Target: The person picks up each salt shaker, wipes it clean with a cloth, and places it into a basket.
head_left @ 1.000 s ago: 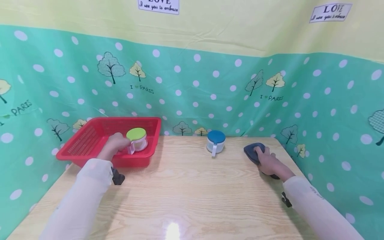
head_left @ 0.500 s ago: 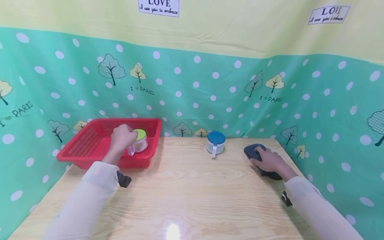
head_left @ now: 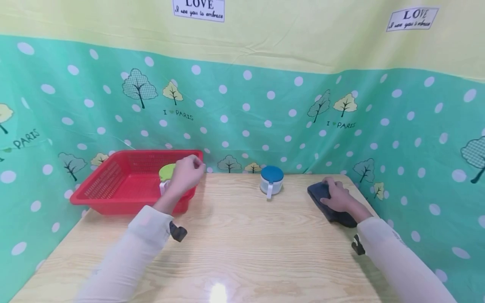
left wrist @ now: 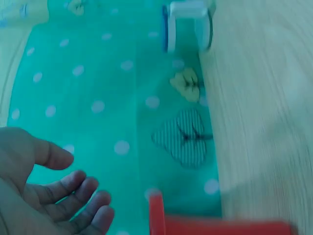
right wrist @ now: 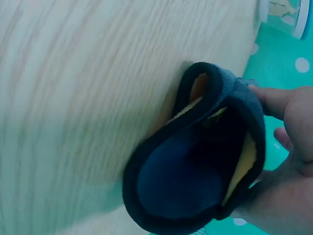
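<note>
My left hand (head_left: 186, 171) is above the right rim of the red basket (head_left: 107, 206), with nothing held. Its fingers bend loosely in the left wrist view. Inside the basket, a green-lidded clear jar with a handle (head_left: 166, 171) is partly hidden behind this hand. My right hand (head_left: 337, 197) grips a dark blue cloth piece (head_left: 318, 193) on the right of the table. Seen in the right wrist view, that cloth piece (right wrist: 171, 181) has wide openings with black edging and yellowish inside. Its exact kind is unclear.
A blue-lidded clear jar (head_left: 271, 181) stands upright near the table's back edge, handle facing me. The wooden table (head_left: 242, 252) meets a green and yellow patterned curtain (head_left: 246, 105) at the back and sides.
My left hand has risen from the green-lidded jar's handle, leaving it in the basket, and moved right. My right hand has shifted slightly over the cloth piece, which stays about where it was.
</note>
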Demonstrator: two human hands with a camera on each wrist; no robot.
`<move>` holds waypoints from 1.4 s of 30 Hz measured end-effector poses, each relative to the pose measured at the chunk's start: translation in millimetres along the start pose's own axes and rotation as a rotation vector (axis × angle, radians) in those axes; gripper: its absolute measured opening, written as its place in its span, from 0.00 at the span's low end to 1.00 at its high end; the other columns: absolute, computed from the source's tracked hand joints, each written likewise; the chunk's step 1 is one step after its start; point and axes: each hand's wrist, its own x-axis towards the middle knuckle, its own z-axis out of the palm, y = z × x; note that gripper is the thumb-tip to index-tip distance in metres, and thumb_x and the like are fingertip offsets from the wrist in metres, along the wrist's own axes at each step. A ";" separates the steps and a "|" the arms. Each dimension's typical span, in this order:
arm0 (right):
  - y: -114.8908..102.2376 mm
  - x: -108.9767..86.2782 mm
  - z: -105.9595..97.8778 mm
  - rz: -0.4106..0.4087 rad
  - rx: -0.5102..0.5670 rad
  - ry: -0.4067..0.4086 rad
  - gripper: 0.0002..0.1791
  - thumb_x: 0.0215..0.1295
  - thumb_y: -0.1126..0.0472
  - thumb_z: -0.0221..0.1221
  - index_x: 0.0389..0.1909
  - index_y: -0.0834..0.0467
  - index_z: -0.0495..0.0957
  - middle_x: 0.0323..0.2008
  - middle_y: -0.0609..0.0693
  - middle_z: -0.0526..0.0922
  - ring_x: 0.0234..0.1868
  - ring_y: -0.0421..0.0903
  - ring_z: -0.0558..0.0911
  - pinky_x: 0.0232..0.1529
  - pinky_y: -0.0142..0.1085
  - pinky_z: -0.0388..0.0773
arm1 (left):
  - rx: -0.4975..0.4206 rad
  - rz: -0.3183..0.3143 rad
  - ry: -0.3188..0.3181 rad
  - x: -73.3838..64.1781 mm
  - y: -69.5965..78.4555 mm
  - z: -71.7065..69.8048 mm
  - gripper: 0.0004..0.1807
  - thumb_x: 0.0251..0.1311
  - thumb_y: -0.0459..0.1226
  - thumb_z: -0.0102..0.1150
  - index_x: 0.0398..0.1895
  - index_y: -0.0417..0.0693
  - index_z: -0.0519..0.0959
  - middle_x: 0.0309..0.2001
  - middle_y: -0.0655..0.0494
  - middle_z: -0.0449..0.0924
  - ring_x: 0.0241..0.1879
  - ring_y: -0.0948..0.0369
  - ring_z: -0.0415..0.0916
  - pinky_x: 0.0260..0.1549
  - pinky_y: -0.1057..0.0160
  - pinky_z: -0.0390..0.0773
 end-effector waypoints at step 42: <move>-8.9 -9.3 15.3 -0.045 -0.207 -0.070 0.36 0.66 0.61 0.65 0.73 0.57 0.62 0.62 0.86 0.56 0.53 0.82 0.72 0.47 0.67 0.75 | -0.303 -0.041 -0.462 20.3 44.1 179.4 0.17 0.66 0.33 0.56 0.19 0.50 0.66 0.22 0.58 0.65 0.25 0.61 0.64 0.27 0.64 0.66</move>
